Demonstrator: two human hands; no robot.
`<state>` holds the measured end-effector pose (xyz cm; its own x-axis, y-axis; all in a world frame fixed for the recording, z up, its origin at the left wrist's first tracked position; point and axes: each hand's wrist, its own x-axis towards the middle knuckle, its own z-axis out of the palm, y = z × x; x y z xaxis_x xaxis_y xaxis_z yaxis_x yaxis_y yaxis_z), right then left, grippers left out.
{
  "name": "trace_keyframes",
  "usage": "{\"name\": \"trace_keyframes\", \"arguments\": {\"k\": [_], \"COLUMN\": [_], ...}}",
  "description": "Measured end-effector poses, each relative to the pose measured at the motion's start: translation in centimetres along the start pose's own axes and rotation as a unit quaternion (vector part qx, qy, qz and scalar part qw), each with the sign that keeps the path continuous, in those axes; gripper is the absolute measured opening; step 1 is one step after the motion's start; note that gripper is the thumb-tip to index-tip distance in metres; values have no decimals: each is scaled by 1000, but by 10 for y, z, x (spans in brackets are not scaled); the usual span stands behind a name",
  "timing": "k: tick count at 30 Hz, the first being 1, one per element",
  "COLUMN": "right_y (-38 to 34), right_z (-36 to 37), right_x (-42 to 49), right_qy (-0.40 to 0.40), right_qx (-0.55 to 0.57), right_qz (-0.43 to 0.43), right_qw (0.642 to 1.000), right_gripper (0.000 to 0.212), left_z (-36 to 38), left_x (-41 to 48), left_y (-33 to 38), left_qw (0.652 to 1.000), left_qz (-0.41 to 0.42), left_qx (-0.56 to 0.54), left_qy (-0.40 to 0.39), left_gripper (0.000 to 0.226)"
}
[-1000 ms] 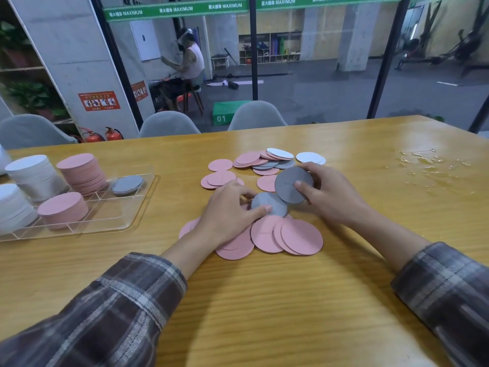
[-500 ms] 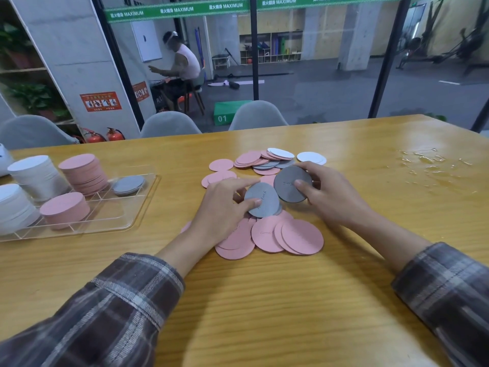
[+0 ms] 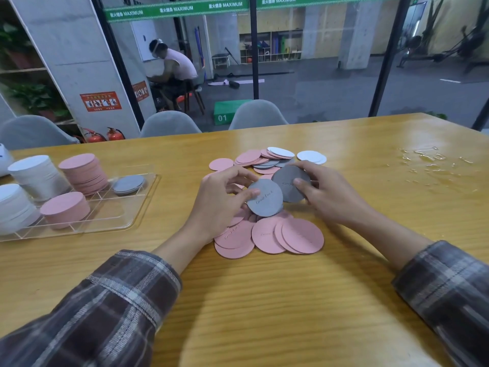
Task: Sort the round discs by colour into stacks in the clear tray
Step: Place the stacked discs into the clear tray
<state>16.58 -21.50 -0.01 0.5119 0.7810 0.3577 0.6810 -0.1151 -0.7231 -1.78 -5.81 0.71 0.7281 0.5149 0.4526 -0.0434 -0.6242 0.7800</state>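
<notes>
Here, a grey disc (image 3: 266,200) is pinched by the left hand (image 3: 219,205), with the thumb laid on its face and the fingers curled behind it. A darker grey disc (image 3: 289,181) is pinched the same way by the right hand (image 3: 328,192). Both discs are held up over the loose pile in the middle of the counter (image 3: 264,300). The darker one is seen at 1 o'clock from the lighter one, and its edge is partly hidden by it. Whether they touch cannot be told.

Under the hands, pink discs (image 3: 291,235) are spread at 6 o'clock of the pile, laid over one another. More pink and grey ones are heaped at 12 o'clock, and white discs (image 3: 311,156) are found at the far edge there.

At 9 o'clock from the pile, well apart, the clear tray (image 3: 127,221) is set. Two white stacks (image 3: 37,176), two pink stacks (image 3: 83,170) and a low grey stack (image 3: 128,184) are kept in it. At 2 o'clock, water drops (image 3: 428,160) are seen on the wood.
</notes>
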Motion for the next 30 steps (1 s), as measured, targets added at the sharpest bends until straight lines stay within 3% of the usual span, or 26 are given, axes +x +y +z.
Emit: {"name": "trace_keyframes", "arguments": {"k": [4,9,13,17,23,27,30], "right_y": [-3,-11,-20,-16,-7,1,2], "right_z": [5,8,7,9,6,-2,-2], "right_x": [-1,-6,-10,-8,-4,-1,-1], "right_qy": [-35,-78,-86,-79,-45,-1,19], "right_qx": [20,84,49,17,-18,-44,-35], "right_qz": [10,21,-31,-55,-47,-18,-9], "right_qw": [999,993,995,995,998,999,999], "right_gripper": [30,32,24,30,32,30,28], "left_z": [3,9,15,18,17,17,14], "left_x": [0,1,3,4,4,3,3], "left_y": [-3,1,2,4,-2,-24,-21], "left_qw": [999,998,996,996,994,972,968], "left_qz": [10,13,21,28,48,-19,-44], "left_qx": [21,-6,9,16,76,234,242], "left_qy": [-24,64,81,83,69,-26,-51], "left_gripper": [24,24,24,22,9,42,60]}}
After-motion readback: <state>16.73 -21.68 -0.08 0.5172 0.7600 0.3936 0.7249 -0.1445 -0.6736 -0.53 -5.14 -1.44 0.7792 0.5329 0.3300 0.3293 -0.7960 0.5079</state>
